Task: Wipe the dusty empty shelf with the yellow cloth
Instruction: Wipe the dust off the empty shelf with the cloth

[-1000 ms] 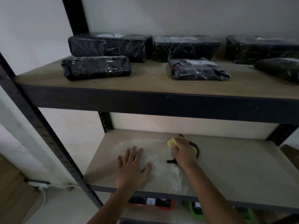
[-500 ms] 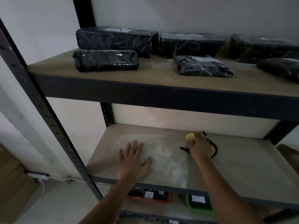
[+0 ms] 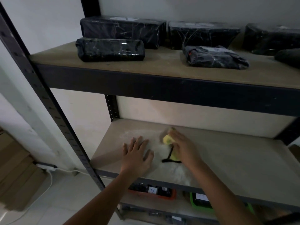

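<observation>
The empty shelf board (image 3: 235,158) is pale, with white dust spread over its left and front-middle part. My right hand (image 3: 185,148) presses the yellow cloth (image 3: 168,139) flat on the board, near the back of the dusty patch. The cloth has a black edge strip that trails out below my palm. Most of the cloth is hidden under the hand. My left hand (image 3: 137,153) lies flat on the board to the left of the cloth, fingers spread, holding nothing.
The shelf above (image 3: 162,69) carries several black wrapped parcels (image 3: 110,49). A dark metal upright (image 3: 48,101) slants down at the left. Below the board stand an orange tray (image 3: 152,191) and a green tray (image 3: 201,202). A white cable (image 3: 47,181) runs along the floor.
My right hand has slid the yellow cloth leftward and toward the back of the shelf, closer to my left hand. The left hand has stayed flat in place.
</observation>
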